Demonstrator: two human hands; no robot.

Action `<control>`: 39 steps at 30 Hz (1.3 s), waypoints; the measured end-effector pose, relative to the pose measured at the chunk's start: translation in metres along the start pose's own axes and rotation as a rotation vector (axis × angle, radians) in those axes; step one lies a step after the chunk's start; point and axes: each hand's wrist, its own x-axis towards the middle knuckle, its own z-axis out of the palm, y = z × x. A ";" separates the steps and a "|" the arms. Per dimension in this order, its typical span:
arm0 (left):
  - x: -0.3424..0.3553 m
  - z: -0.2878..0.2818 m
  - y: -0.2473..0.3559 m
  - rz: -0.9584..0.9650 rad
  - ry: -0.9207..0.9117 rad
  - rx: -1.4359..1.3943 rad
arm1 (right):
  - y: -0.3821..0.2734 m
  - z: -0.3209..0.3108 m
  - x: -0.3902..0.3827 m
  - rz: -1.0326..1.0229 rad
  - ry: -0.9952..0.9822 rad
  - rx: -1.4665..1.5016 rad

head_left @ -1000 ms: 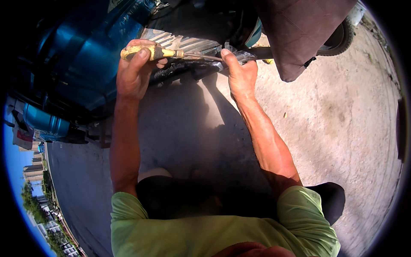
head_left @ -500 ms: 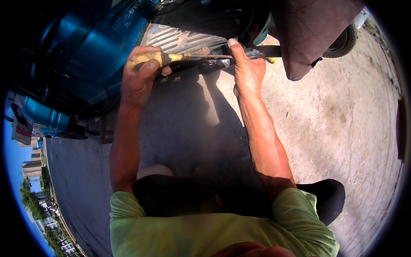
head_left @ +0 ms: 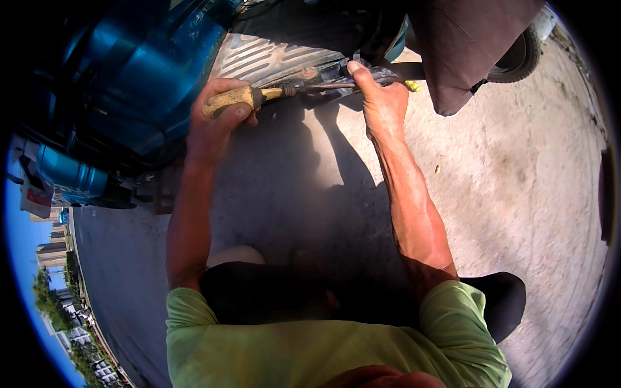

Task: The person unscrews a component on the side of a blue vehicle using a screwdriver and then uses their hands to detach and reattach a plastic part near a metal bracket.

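My left hand (head_left: 218, 123) is wrapped round the yellowish wooden handle of an awl (head_left: 242, 98). Its thin metal shaft (head_left: 323, 86) points right, and the tip ends beside my right thumb. My right hand (head_left: 383, 100) is closed, thumb on top, at a dark, shiny piece partly covered in clear plastic (head_left: 381, 75). The fingers under that thumb are hidden, so what exactly they grip cannot be made out. Both hands are at the near edge of a ribbed metal footboard (head_left: 259, 61).
A blue vehicle body (head_left: 136, 77) stands at the left, beside the footboard. On the right hang a brown cloth cover (head_left: 475, 52) and, behind it, a black wheel (head_left: 521, 58). A small yellow object (head_left: 412, 85) lies near my right hand. Below is sunlit concrete ground (head_left: 517, 194).
Both hands have shifted slightly right, the left one also a little down. The awl still reaches across to my right thumb.
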 end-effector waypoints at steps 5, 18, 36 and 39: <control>-0.011 0.012 0.033 -0.058 0.101 0.277 | 0.011 -0.030 0.004 -0.004 -0.176 0.132; 0.023 0.020 0.104 -0.528 0.074 0.150 | 0.034 -0.055 0.013 0.142 -0.497 0.341; 0.020 -0.009 0.091 -0.207 -0.195 0.389 | -0.012 -0.044 0.005 0.274 -0.433 0.157; 0.035 -0.014 0.091 -0.328 -0.362 0.466 | -0.013 -0.046 0.006 0.332 -0.438 0.131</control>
